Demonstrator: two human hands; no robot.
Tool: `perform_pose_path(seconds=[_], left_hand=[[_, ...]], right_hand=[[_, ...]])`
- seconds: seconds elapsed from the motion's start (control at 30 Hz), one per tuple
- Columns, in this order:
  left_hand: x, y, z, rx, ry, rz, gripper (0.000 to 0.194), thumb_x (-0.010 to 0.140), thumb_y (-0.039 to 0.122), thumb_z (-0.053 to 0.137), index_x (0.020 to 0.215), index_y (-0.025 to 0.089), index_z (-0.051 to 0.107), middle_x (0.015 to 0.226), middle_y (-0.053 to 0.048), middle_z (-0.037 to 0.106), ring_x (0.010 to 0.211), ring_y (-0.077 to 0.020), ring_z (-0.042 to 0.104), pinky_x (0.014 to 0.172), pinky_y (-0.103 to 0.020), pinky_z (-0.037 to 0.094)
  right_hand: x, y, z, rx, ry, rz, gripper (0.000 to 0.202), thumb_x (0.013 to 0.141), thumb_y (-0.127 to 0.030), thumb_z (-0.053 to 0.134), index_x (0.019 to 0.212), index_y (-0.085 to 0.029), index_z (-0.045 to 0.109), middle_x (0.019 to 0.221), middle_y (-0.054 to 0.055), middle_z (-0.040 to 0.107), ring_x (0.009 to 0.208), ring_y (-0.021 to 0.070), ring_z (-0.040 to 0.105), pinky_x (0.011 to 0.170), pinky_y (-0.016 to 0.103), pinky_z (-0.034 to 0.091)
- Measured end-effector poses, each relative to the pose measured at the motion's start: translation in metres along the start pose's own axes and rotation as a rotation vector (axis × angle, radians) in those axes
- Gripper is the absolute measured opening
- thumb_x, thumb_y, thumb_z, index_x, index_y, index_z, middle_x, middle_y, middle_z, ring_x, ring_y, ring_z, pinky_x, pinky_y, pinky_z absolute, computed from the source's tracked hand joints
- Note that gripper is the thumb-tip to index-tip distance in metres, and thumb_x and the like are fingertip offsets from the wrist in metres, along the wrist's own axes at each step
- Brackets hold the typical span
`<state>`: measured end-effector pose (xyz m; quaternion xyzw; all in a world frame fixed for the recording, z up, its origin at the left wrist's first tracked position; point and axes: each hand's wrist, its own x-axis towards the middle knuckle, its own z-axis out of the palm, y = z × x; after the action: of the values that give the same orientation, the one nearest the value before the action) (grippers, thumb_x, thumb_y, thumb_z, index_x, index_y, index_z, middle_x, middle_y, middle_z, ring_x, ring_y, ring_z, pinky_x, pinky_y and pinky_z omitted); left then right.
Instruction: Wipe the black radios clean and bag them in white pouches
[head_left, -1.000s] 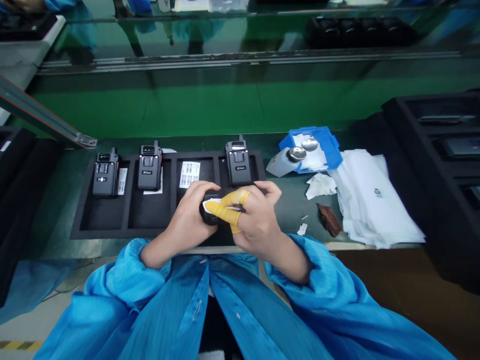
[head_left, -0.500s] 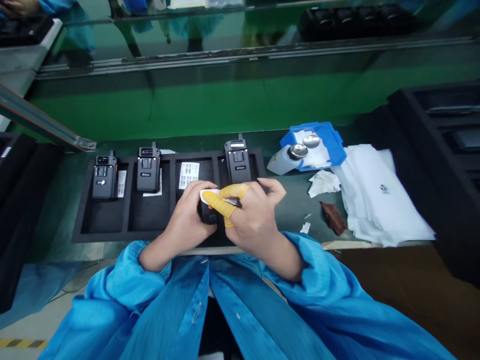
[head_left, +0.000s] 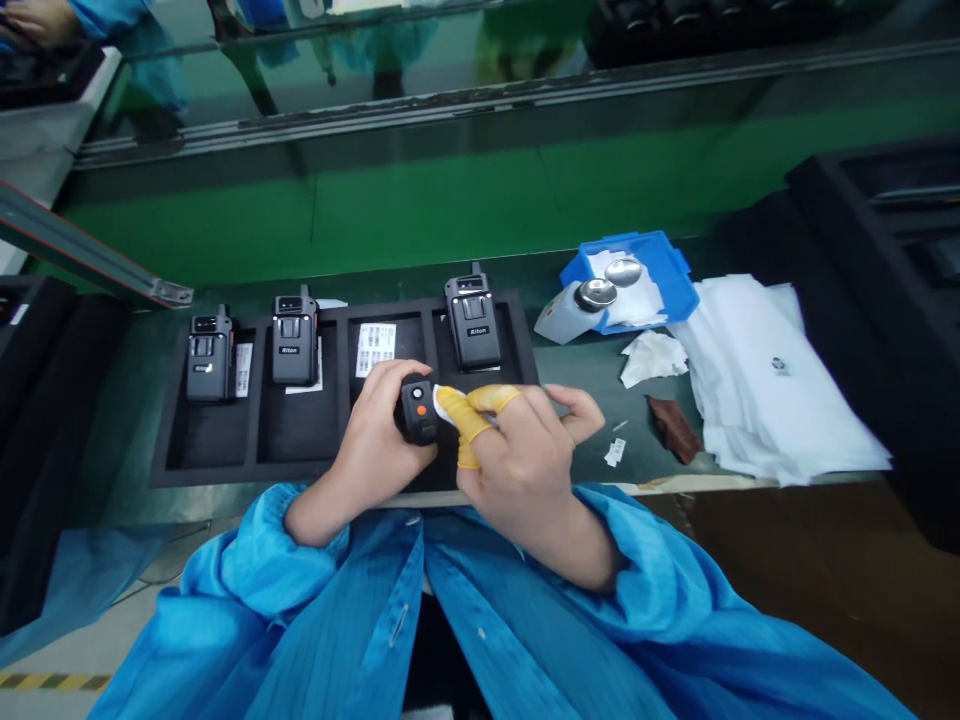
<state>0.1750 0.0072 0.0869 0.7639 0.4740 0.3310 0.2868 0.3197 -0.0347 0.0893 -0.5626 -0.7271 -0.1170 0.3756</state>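
My left hand is wrapped round a black two-way radio, its side with an orange button and a pale round spot facing up. Yellow finger cots cover fingers of my right hand, which pinches a small white wipe close beside the radio. Below them lies a black foam tray with compartments. Three more radios rest in it: one at the left, a second radio beside it and a third radio at the right. A white label sheet lies in the compartment between.
Right of the tray stand a white dispenser bottle with a metal top and a blue bin holding white wipes. A crumpled wipe, a brown scrap and stacked white bags lie nearby. Black foam trays are piled far right.
My right hand has drawn the wipe to the right, off the radio's upward side, uncovering the orange button. My left hand keeps its hold on the radio.
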Motion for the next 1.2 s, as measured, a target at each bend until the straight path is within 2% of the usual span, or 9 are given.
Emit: perform_pose_path(seconds=[0.2, 0.47, 0.57, 0.67, 0.77, 0.87, 1.0, 1.1, 1.2], left_hand=[[-0.001, 0.0, 0.0, -0.02, 0.002, 0.015, 0.052, 0.06, 0.004, 0.061, 0.107, 0.023, 0.05, 0.107, -0.004, 0.058, 0.102, -0.0216, 0.059, 0.09, -0.038, 0.05], [-0.003, -0.002, -0.001, -0.003, -0.013, 0.053, 0.054, 0.059, 0.003, 0.062, 0.108, 0.022, 0.051, 0.108, -0.004, 0.058, 0.102, -0.0208, 0.059, 0.089, -0.036, 0.05], [-0.004, -0.001, -0.001, 0.0, -0.026, 0.057, 0.056, 0.057, 0.001, 0.059, 0.109, 0.022, 0.051, 0.108, -0.004, 0.057, 0.104, -0.0213, 0.058, 0.09, -0.037, 0.05], [-0.003, 0.0, -0.003, -0.003, -0.029, 0.021, 0.057, 0.056, 0.0, 0.057, 0.108, 0.022, 0.051, 0.108, -0.004, 0.056, 0.104, -0.0213, 0.058, 0.09, -0.036, 0.05], [-0.002, 0.001, -0.005, -0.017, -0.034, -0.017, 0.056, 0.056, 0.0, 0.057, 0.108, 0.021, 0.051, 0.108, -0.004, 0.056, 0.104, -0.021, 0.058, 0.089, -0.035, 0.051], [-0.002, 0.001, -0.005, -0.032, -0.037, -0.021, 0.055, 0.057, 0.0, 0.056, 0.108, 0.022, 0.051, 0.108, -0.004, 0.055, 0.105, -0.021, 0.058, 0.089, -0.034, 0.05], [-0.003, 0.001, -0.005, -0.029, -0.038, -0.028, 0.056, 0.057, 0.0, 0.056, 0.108, 0.022, 0.051, 0.108, -0.004, 0.056, 0.106, -0.0214, 0.058, 0.09, -0.035, 0.05], [-0.003, 0.001, -0.005, -0.017, -0.039, -0.036, 0.055, 0.057, 0.001, 0.057, 0.108, 0.022, 0.051, 0.108, -0.004, 0.056, 0.107, -0.0221, 0.058, 0.092, -0.036, 0.05], [-0.003, 0.0, -0.005, -0.02, -0.04, -0.03, 0.054, 0.058, 0.002, 0.057, 0.108, 0.022, 0.051, 0.109, -0.004, 0.056, 0.107, -0.022, 0.058, 0.091, -0.036, 0.05]], right_hand=[[0.008, 0.007, 0.008, 0.101, 0.034, -0.035, 0.026, 0.073, -0.006, 0.049, 0.072, -0.025, 0.066, 0.078, 0.001, 0.059, 0.078, 0.0151, 0.047, 0.082, 0.04, 0.028], [0.008, 0.018, 0.003, 0.274, -0.218, -0.124, 0.038, 0.076, -0.007, 0.049, 0.094, -0.031, 0.072, 0.086, -0.001, 0.062, 0.088, 0.0155, 0.051, 0.087, 0.041, 0.027], [0.008, 0.022, -0.001, 0.434, -0.257, -0.079, 0.048, 0.079, -0.005, 0.048, 0.108, -0.037, 0.068, 0.088, -0.003, 0.061, 0.086, 0.0133, 0.055, 0.085, 0.04, 0.029], [0.01, 0.037, -0.006, 0.535, -0.204, 0.03, 0.038, 0.084, -0.008, 0.052, 0.104, -0.035, 0.069, 0.084, -0.003, 0.061, 0.08, 0.0118, 0.057, 0.078, 0.036, 0.034], [0.015, 0.071, -0.01, 0.357, -0.057, 0.143, 0.025, 0.085, -0.017, 0.057, 0.102, -0.03, 0.071, 0.085, 0.001, 0.06, 0.081, 0.016, 0.056, 0.074, 0.037, 0.034], [0.022, 0.117, -0.008, -0.056, 0.095, 0.29, 0.02, 0.084, -0.023, 0.059, 0.099, -0.026, 0.072, 0.087, 0.007, 0.057, 0.088, 0.0243, 0.051, 0.079, 0.046, 0.025], [0.027, 0.157, -0.001, -0.297, -0.07, 0.453, 0.021, 0.08, -0.012, 0.049, 0.078, -0.019, 0.068, 0.093, 0.013, 0.056, 0.093, 0.0277, 0.043, 0.076, 0.048, 0.019], [0.029, 0.161, 0.005, -0.324, -0.229, 0.515, 0.018, 0.073, -0.009, 0.049, 0.072, -0.016, 0.066, 0.09, 0.013, 0.056, 0.091, 0.0267, 0.042, 0.074, 0.045, 0.019], [0.032, 0.158, 0.007, -0.358, -0.253, 0.604, 0.021, 0.074, -0.012, 0.05, 0.08, -0.014, 0.069, 0.093, 0.014, 0.057, 0.094, 0.0272, 0.043, 0.076, 0.044, 0.018]])
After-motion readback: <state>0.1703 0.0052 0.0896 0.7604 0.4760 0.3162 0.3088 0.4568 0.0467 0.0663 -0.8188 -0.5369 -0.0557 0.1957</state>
